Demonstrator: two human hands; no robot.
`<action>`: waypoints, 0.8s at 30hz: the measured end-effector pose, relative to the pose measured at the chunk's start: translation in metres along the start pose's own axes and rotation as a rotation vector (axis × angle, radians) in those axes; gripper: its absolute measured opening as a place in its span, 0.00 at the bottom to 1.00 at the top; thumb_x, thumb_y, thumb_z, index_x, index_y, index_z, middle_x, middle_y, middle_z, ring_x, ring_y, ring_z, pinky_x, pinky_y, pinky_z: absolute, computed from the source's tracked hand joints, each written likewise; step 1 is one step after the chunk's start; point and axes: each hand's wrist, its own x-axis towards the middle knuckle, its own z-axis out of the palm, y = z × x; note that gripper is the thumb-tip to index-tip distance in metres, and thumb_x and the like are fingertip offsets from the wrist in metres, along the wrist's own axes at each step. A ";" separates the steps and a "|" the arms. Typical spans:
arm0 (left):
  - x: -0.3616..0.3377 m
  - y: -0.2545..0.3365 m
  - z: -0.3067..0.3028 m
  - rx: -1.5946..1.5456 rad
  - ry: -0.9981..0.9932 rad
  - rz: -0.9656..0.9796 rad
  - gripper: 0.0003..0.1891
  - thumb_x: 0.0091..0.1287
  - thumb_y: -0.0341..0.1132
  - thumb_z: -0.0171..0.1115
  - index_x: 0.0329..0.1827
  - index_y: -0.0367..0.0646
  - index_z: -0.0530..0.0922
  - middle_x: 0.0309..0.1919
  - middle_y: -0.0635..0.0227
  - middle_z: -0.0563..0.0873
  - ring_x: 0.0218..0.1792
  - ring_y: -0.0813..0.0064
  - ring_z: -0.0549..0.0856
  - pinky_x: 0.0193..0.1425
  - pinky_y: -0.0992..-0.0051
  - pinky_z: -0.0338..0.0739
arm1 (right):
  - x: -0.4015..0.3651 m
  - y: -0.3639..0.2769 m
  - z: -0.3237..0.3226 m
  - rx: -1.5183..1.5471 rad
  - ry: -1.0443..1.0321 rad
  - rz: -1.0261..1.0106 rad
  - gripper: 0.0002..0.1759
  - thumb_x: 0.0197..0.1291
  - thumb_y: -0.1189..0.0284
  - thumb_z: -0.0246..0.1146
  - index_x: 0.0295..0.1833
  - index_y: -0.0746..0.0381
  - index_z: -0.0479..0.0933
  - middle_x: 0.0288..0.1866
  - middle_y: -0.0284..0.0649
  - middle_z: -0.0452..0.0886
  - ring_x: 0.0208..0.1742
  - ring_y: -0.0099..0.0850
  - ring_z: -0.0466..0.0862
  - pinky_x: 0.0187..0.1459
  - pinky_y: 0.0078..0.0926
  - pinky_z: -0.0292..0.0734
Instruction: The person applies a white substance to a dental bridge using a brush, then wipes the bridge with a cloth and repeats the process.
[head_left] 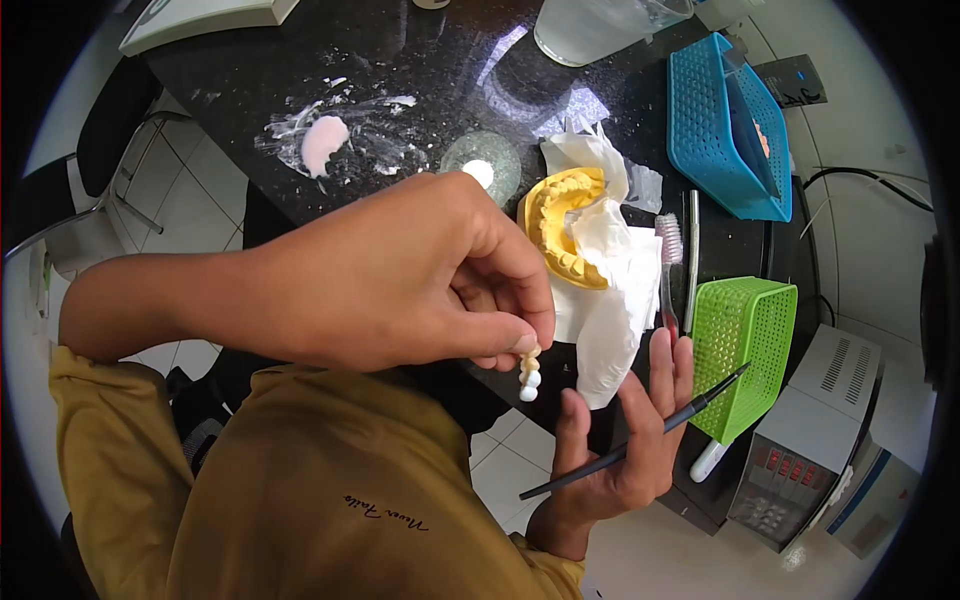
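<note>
My left hand (430,270) is closed, pinching a small dental bridge (530,375) between thumb and fingertips; its upper part looks yellowish, its lower end white. To the right and lower, my right hand (635,450) has a thin black brush (600,461) lying across its fingers, with the pointed tip toward the upper right. A white tissue (612,345) hangs down to the fingertips of that hand. Beyond both hands, a yellow dental cast (545,225) rests on tissue on the dark worktop. My left fingers partly overlap the tissue's left edge.
A glass dish (505,150) with white material stands behind my left hand. Pink material (323,145) lies amid white smears. A toothbrush (670,240) and metal rod (693,255) lie beside a green basket (715,300). Farther back are a blue basket (695,130) and a cloudy water jug (600,30).
</note>
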 end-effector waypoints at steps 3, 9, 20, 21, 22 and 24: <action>0.002 -0.004 0.006 0.006 0.037 0.041 0.07 0.64 0.25 0.62 0.41 0.29 0.82 0.32 0.62 0.87 0.34 0.83 0.86 0.39 0.86 0.81 | -0.005 0.001 0.000 0.052 0.036 0.000 0.14 0.52 0.74 0.66 0.46 0.63 0.80 0.53 0.59 0.80 0.59 0.58 0.77 0.61 0.52 0.68; 0.004 -0.007 0.013 0.049 0.084 0.082 0.07 0.64 0.25 0.63 0.40 0.29 0.82 0.31 0.62 0.87 0.34 0.84 0.86 0.37 0.88 0.81 | -0.006 -0.005 -0.003 0.111 0.058 -0.004 0.13 0.55 0.77 0.61 0.47 0.61 0.81 0.50 0.56 0.82 0.53 0.52 0.82 0.60 0.50 0.69; 0.006 -0.004 0.018 0.041 0.140 0.035 0.04 0.62 0.25 0.63 0.34 0.32 0.80 0.27 0.70 0.84 0.30 0.90 0.83 0.34 0.90 0.78 | -0.005 -0.012 0.000 0.142 -0.055 -0.076 0.11 0.55 0.80 0.61 0.45 0.67 0.79 0.44 0.56 0.83 0.49 0.48 0.84 0.60 0.51 0.69; 0.006 -0.004 0.018 0.045 0.144 0.029 0.04 0.62 0.25 0.63 0.33 0.32 0.80 0.26 0.71 0.83 0.30 0.91 0.82 0.34 0.90 0.78 | -0.007 -0.011 0.002 0.144 -0.055 -0.078 0.11 0.55 0.80 0.61 0.45 0.67 0.79 0.44 0.56 0.83 0.49 0.48 0.84 0.60 0.51 0.69; 0.007 -0.004 0.018 0.049 0.148 0.023 0.03 0.61 0.24 0.63 0.33 0.32 0.79 0.26 0.72 0.83 0.29 0.92 0.82 0.34 0.91 0.77 | -0.009 -0.009 0.005 0.132 -0.044 -0.075 0.13 0.55 0.76 0.63 0.47 0.63 0.80 0.46 0.54 0.83 0.50 0.45 0.84 0.60 0.47 0.68; 0.008 -0.004 0.018 0.039 0.156 0.022 0.03 0.60 0.24 0.63 0.32 0.32 0.79 0.25 0.73 0.82 0.29 0.93 0.80 0.33 0.91 0.76 | -0.011 -0.008 0.007 0.120 -0.033 -0.073 0.15 0.56 0.72 0.64 0.50 0.59 0.82 0.48 0.51 0.84 0.50 0.41 0.84 0.61 0.42 0.68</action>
